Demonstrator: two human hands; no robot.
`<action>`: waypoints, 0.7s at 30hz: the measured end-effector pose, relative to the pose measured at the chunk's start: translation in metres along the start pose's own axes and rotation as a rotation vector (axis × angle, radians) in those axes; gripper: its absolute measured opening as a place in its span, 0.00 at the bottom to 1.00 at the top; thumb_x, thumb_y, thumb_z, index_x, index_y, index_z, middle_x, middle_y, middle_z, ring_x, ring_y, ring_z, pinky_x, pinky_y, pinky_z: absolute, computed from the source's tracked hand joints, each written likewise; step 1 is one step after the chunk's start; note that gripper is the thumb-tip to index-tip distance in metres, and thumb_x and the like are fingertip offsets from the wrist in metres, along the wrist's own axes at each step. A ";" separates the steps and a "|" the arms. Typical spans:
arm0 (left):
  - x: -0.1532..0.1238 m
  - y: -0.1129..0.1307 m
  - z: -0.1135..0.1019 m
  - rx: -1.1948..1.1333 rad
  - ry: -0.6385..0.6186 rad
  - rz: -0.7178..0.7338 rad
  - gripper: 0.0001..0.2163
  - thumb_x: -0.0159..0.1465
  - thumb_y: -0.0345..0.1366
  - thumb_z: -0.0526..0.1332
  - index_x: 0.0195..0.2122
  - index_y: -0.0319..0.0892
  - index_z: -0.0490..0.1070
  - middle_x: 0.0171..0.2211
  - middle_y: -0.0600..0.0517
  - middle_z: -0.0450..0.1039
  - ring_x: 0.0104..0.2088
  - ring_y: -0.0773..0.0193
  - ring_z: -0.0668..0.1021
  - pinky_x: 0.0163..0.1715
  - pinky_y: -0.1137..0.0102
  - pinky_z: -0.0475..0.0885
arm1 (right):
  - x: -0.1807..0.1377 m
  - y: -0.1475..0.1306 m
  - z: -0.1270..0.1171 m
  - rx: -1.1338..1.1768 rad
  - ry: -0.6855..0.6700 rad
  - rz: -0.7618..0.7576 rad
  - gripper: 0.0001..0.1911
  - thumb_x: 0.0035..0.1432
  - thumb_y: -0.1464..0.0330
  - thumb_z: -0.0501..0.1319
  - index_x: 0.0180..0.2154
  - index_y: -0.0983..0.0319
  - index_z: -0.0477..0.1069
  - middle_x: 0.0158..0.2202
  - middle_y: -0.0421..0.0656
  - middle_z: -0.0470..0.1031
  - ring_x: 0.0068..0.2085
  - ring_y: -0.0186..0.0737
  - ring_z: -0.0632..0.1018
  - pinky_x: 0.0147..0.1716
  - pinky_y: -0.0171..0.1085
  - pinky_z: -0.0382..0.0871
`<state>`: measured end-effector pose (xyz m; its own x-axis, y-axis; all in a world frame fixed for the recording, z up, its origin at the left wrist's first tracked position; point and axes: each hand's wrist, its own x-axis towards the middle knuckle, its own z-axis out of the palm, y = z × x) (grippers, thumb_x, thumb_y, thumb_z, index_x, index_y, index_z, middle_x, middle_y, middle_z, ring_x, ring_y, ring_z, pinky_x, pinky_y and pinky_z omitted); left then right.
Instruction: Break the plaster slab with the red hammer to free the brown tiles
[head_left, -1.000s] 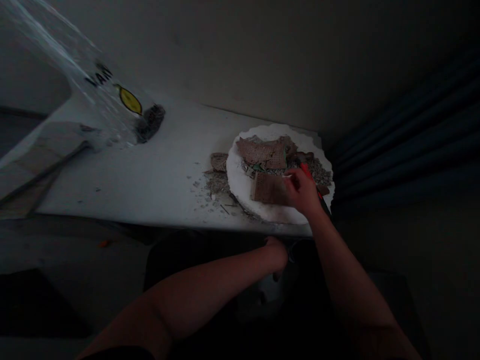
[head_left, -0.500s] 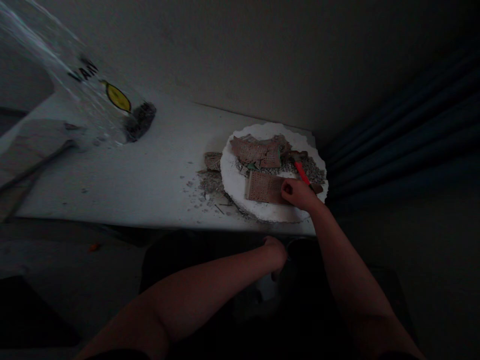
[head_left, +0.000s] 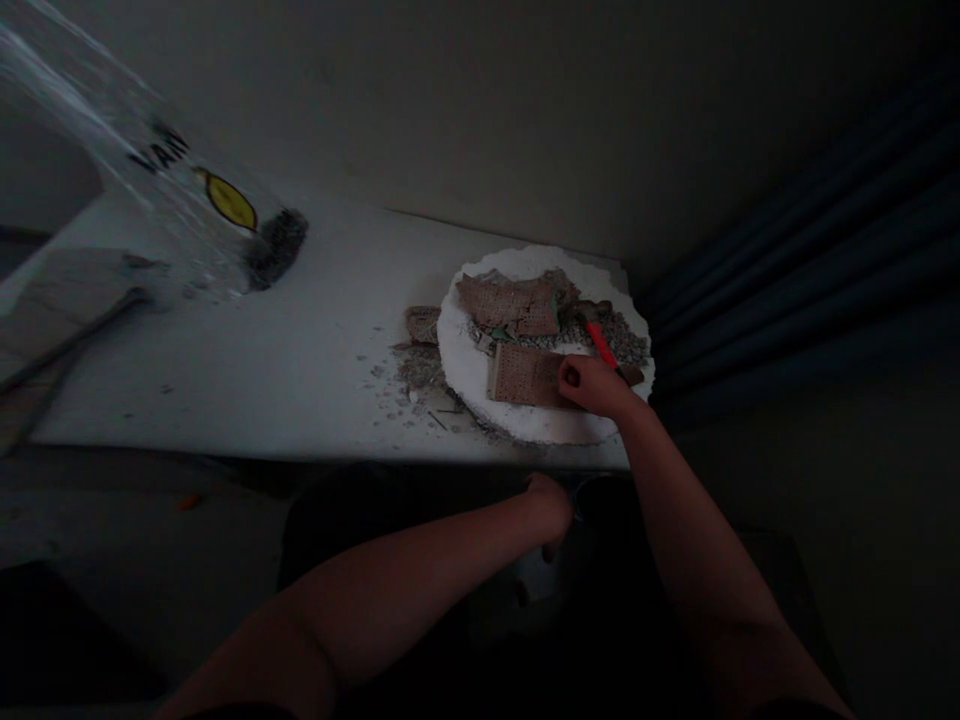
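Observation:
My right hand (head_left: 592, 384) is closed, its fingers curled over the right end of a flat brown piece pierced with small holes (head_left: 526, 376). Whatever its fingertips hold, if anything, is hidden. The piece lies on a round white board (head_left: 463, 352) with a ragged edge. Just behind the hand, a tool with a red handle (head_left: 601, 343) rests on grey crumbs. A larger, cracked brown piece with holes (head_left: 510, 305) lies farther back on the board. My left hand (head_left: 551, 507) hangs below the table's front edge, its fingers mostly hidden in the dark.
The white table (head_left: 300, 370) stands against a wall. Grey debris (head_left: 424, 372) is scattered left of the board. A clear plastic bag with a yellow print (head_left: 231, 203) stands at the left, dark grey material in its bottom corner. A dark curtain (head_left: 795, 260) hangs at the right.
The whole view has shifted slightly, with the board and bag a little farther left in the picture. Both hands keep nearly the same pose, the right one still at the brown piece.

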<state>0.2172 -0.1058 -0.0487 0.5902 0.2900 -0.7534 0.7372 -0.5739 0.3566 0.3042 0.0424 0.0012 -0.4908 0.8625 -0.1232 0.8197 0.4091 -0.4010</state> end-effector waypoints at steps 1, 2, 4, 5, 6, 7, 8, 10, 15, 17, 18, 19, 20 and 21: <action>-0.001 0.000 0.000 0.015 -0.002 0.010 0.31 0.43 0.46 0.80 0.51 0.51 0.81 0.52 0.44 0.79 0.53 0.39 0.78 0.57 0.46 0.71 | 0.000 0.001 0.000 0.002 -0.004 -0.002 0.03 0.55 0.75 0.62 0.32 0.61 0.72 0.31 0.42 0.76 0.32 0.38 0.73 0.32 0.36 0.62; -0.003 -0.001 -0.001 0.024 -0.006 0.012 0.32 0.43 0.46 0.80 0.51 0.50 0.81 0.52 0.44 0.80 0.53 0.40 0.79 0.57 0.47 0.71 | 0.000 0.002 0.000 0.004 -0.008 -0.004 0.03 0.55 0.75 0.62 0.33 0.61 0.72 0.31 0.43 0.76 0.32 0.38 0.74 0.32 0.36 0.62; -0.005 -0.001 -0.002 0.018 0.010 0.011 0.31 0.43 0.45 0.80 0.50 0.50 0.81 0.52 0.44 0.80 0.52 0.41 0.79 0.58 0.46 0.71 | 0.001 0.003 -0.001 0.010 -0.015 -0.005 0.03 0.57 0.74 0.62 0.33 0.62 0.73 0.32 0.43 0.77 0.33 0.39 0.74 0.33 0.36 0.63; -0.006 -0.001 -0.002 0.002 0.023 0.010 0.30 0.42 0.44 0.80 0.49 0.50 0.81 0.51 0.44 0.80 0.52 0.41 0.79 0.58 0.46 0.71 | 0.001 0.004 -0.001 0.017 -0.020 -0.006 0.02 0.58 0.73 0.62 0.34 0.62 0.73 0.32 0.44 0.77 0.33 0.39 0.75 0.33 0.36 0.63; -0.006 -0.001 -0.002 -0.023 0.040 0.006 0.30 0.41 0.44 0.81 0.48 0.49 0.82 0.51 0.43 0.80 0.51 0.40 0.79 0.57 0.46 0.71 | 0.001 0.004 -0.001 0.024 -0.027 -0.009 0.02 0.59 0.73 0.61 0.34 0.62 0.73 0.33 0.44 0.78 0.34 0.39 0.75 0.34 0.36 0.64; -0.006 -0.001 -0.001 -0.052 0.062 -0.001 0.29 0.41 0.44 0.81 0.47 0.49 0.82 0.50 0.43 0.81 0.51 0.40 0.80 0.57 0.45 0.71 | 0.001 0.005 -0.002 0.031 -0.035 -0.012 0.03 0.59 0.73 0.61 0.35 0.62 0.73 0.33 0.44 0.78 0.34 0.40 0.76 0.35 0.37 0.64; -0.006 -0.001 -0.001 -0.080 0.078 -0.009 0.29 0.40 0.46 0.81 0.46 0.49 0.83 0.50 0.43 0.81 0.51 0.40 0.80 0.57 0.45 0.71 | 0.002 0.005 -0.002 0.034 -0.041 -0.017 0.03 0.60 0.73 0.61 0.35 0.62 0.73 0.34 0.45 0.78 0.35 0.40 0.76 0.35 0.37 0.65; -0.006 -0.001 0.000 -0.097 0.083 -0.023 0.29 0.41 0.48 0.80 0.45 0.49 0.83 0.49 0.43 0.81 0.51 0.40 0.80 0.57 0.45 0.71 | 0.003 0.006 -0.002 0.032 -0.048 -0.028 0.03 0.61 0.73 0.60 0.35 0.62 0.73 0.35 0.45 0.78 0.35 0.40 0.76 0.36 0.37 0.65; -0.007 -0.002 0.000 -0.029 0.068 -0.003 0.29 0.42 0.48 0.80 0.47 0.48 0.82 0.49 0.42 0.81 0.49 0.39 0.80 0.56 0.45 0.71 | 0.005 0.007 -0.001 -0.001 -0.051 -0.052 0.04 0.61 0.73 0.59 0.35 0.60 0.72 0.34 0.45 0.78 0.35 0.41 0.75 0.36 0.38 0.65; -0.007 -0.002 0.000 -0.030 0.068 -0.003 0.28 0.43 0.47 0.80 0.47 0.48 0.83 0.48 0.43 0.81 0.49 0.40 0.80 0.56 0.46 0.71 | 0.005 0.008 -0.001 -0.007 -0.040 -0.064 0.05 0.61 0.74 0.59 0.34 0.60 0.72 0.34 0.45 0.77 0.35 0.40 0.75 0.36 0.38 0.65; -0.007 -0.002 0.000 -0.030 0.062 -0.001 0.27 0.43 0.46 0.79 0.46 0.49 0.83 0.48 0.43 0.81 0.50 0.40 0.80 0.56 0.46 0.71 | 0.005 0.009 0.000 -0.003 -0.035 -0.065 0.05 0.61 0.74 0.59 0.34 0.60 0.72 0.34 0.44 0.77 0.35 0.40 0.75 0.36 0.38 0.65; -0.007 -0.002 0.000 -0.033 0.053 0.003 0.27 0.43 0.45 0.80 0.46 0.50 0.83 0.48 0.43 0.81 0.51 0.39 0.79 0.56 0.47 0.71 | 0.004 0.009 0.000 0.004 -0.032 -0.064 0.04 0.61 0.74 0.59 0.34 0.60 0.72 0.34 0.44 0.77 0.35 0.40 0.75 0.36 0.37 0.65; -0.006 -0.002 0.000 -0.045 0.049 0.002 0.26 0.42 0.44 0.80 0.45 0.51 0.83 0.49 0.43 0.81 0.53 0.38 0.79 0.57 0.46 0.70 | 0.004 0.009 0.000 0.013 -0.030 -0.060 0.04 0.61 0.73 0.59 0.34 0.60 0.72 0.34 0.44 0.77 0.35 0.40 0.75 0.36 0.37 0.65; -0.006 -0.001 -0.001 -0.066 0.053 -0.003 0.26 0.41 0.44 0.80 0.44 0.52 0.84 0.50 0.44 0.80 0.54 0.37 0.78 0.57 0.46 0.70 | 0.003 0.009 0.001 0.020 -0.027 -0.055 0.03 0.61 0.73 0.59 0.35 0.61 0.72 0.34 0.44 0.77 0.35 0.40 0.75 0.35 0.37 0.65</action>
<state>0.2127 -0.1064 -0.0442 0.6032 0.3325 -0.7250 0.7579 -0.5220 0.3912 0.3098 0.0488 -0.0035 -0.5431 0.8303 -0.1250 0.7853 0.4495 -0.4258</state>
